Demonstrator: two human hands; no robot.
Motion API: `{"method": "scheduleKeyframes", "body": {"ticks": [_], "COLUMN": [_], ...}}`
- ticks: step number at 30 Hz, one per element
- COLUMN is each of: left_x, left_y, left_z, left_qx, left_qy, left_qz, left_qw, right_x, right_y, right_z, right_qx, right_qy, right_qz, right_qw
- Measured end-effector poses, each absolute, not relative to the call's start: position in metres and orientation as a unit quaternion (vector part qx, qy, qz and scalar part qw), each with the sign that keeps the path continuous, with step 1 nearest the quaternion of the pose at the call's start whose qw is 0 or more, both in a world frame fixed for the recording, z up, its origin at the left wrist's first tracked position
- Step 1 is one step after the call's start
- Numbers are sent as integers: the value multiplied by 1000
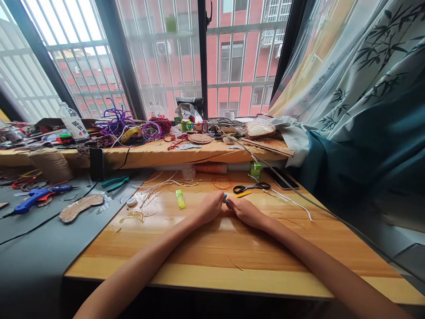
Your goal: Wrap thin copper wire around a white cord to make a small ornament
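Note:
My left hand [210, 206] and my right hand [245, 209] rest on the wooden table [212, 248] with their fingertips pinched together. Between the fingertips shows a tiny blue thing [226, 199], too small to name. Both hands are closed around it. Just beyond the hands lie a coil of thin orange wire [222, 183], black-handled scissors [251, 187] and a yellow strip [242, 194]. A yellow-green lighter [180, 199] lies to the left of my left hand.
Loose straw strands [159, 188], a glue blob [133, 216], green pliers [115, 182], a blue glue gun [36, 196] and a twine roll [51, 164] lie left. A phone [282, 178] and white cable [292, 201] lie right. The cluttered window ledge [159, 153] and a curtain [365, 110] border the table.

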State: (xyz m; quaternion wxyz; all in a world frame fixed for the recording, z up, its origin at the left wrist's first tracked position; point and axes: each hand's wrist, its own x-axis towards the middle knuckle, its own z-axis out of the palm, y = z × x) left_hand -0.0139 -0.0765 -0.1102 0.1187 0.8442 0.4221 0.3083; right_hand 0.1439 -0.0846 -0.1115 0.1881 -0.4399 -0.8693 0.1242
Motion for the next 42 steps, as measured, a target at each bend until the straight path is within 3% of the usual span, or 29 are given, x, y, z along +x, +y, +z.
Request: {"method": "scheduleKeyframes", "body": {"ticks": [21,42], "left_x": [-15,-16], "left_y": [-76,-76], "left_z": [-108,-113], "left_qx": [819,854], "left_qy": [426,438], "left_qz": [317,276], "left_qw": [217,47], "right_x": [140,136], "right_y": [-89,-93], "right_z": [-113,-107], "right_qx": [-447,-478], "right_qy": [-870,-858], "right_qz": [85,77], "right_qw": [190,174]}}
